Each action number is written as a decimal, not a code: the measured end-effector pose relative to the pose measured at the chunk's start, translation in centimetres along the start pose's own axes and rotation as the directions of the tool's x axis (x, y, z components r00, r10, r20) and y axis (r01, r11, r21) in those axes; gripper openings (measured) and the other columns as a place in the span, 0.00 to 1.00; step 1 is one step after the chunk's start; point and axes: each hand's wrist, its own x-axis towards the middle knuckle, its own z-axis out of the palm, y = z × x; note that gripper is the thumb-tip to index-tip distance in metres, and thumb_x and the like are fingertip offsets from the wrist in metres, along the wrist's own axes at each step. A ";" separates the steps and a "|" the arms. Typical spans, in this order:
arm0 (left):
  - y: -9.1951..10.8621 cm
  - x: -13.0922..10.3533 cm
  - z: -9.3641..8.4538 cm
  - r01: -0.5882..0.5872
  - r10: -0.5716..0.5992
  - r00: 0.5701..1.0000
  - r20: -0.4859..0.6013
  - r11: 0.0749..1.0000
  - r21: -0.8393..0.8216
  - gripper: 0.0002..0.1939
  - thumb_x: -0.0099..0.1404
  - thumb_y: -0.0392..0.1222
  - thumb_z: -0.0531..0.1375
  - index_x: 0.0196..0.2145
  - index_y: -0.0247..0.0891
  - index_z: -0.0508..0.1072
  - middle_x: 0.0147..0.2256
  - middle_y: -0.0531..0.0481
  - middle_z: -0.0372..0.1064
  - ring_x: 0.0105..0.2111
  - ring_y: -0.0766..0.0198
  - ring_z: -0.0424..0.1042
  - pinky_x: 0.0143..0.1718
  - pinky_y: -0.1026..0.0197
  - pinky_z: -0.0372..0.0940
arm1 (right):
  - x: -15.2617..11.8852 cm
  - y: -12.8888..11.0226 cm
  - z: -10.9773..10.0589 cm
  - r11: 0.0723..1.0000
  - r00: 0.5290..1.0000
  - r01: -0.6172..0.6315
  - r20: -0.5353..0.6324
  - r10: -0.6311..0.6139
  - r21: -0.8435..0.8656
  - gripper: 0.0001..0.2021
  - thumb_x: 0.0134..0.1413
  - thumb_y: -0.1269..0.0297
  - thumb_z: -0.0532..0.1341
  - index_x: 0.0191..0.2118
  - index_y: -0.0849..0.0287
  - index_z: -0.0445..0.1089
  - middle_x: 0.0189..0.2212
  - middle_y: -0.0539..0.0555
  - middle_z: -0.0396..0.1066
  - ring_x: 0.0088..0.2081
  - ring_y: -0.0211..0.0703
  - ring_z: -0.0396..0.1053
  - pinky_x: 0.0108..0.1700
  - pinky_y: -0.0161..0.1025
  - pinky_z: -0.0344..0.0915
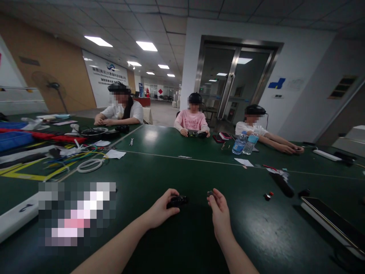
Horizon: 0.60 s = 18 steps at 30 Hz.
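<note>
My left hand [165, 209] is closed around a black object [179, 200] just above the green table [188, 171], thumb below it and fingers over its left end. To its right, my right hand [220, 210] pinches a small dark piece [210, 193] between thumb and fingertips. The two hands are apart, and the held items do not touch. What exactly each item is cannot be made out.
Two water bottles [244, 143] stand beyond my right hand. A phone-like slab [333, 222], a black pouch [282, 184] and a small red-black item [268, 196] lie right. Cables [90, 165] and a white power strip [21, 216] lie left. Three people sit opposite.
</note>
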 end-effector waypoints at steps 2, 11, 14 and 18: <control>-0.1 0.0 0.1 -0.009 0.009 1.000 0.007 1.000 0.003 0.21 0.56 0.36 0.57 0.46 0.43 0.57 0.45 0.48 0.64 0.44 0.58 0.66 0.44 0.55 0.59 | -0.1 -0.2 0.0 1.000 1.000 0.000 -0.019 0.000 -0.006 0.21 0.49 0.54 0.56 0.49 0.55 0.58 0.46 0.56 0.65 0.46 0.48 0.65 0.48 0.47 0.63; 0.2 0.1 0.6 -0.057 0.056 0.998 0.013 0.987 0.151 0.19 0.54 0.36 0.58 0.45 0.42 0.63 0.41 0.50 0.65 0.40 0.60 0.66 0.41 0.58 0.60 | -1.0 -1.3 0.9 0.998 0.986 0.029 0.165 -0.021 -0.051 0.20 0.42 0.54 0.62 0.43 0.57 0.66 0.40 0.54 0.71 0.44 0.47 0.67 0.45 0.43 0.65; 0.2 0.0 0.6 -0.052 0.052 0.999 0.003 0.973 0.225 0.15 0.55 0.38 0.58 0.42 0.43 0.65 0.39 0.51 0.65 0.38 0.60 0.66 0.38 0.58 0.61 | -1.3 -1.5 1.0 0.998 0.969 0.040 0.244 -0.025 -0.058 0.18 0.43 0.55 0.62 0.41 0.56 0.68 0.38 0.54 0.71 0.43 0.47 0.67 0.45 0.43 0.65; 0.4 0.1 0.7 -0.067 0.065 0.998 0.016 0.973 0.223 0.09 0.58 0.38 0.54 0.38 0.42 0.67 0.37 0.52 0.66 0.38 0.61 0.67 0.38 0.59 0.61 | -2.1 -2.3 1.3 0.997 0.938 0.035 0.348 -0.009 -0.068 0.15 0.44 0.58 0.61 0.40 0.56 0.68 0.36 0.53 0.71 0.41 0.45 0.68 0.44 0.42 0.65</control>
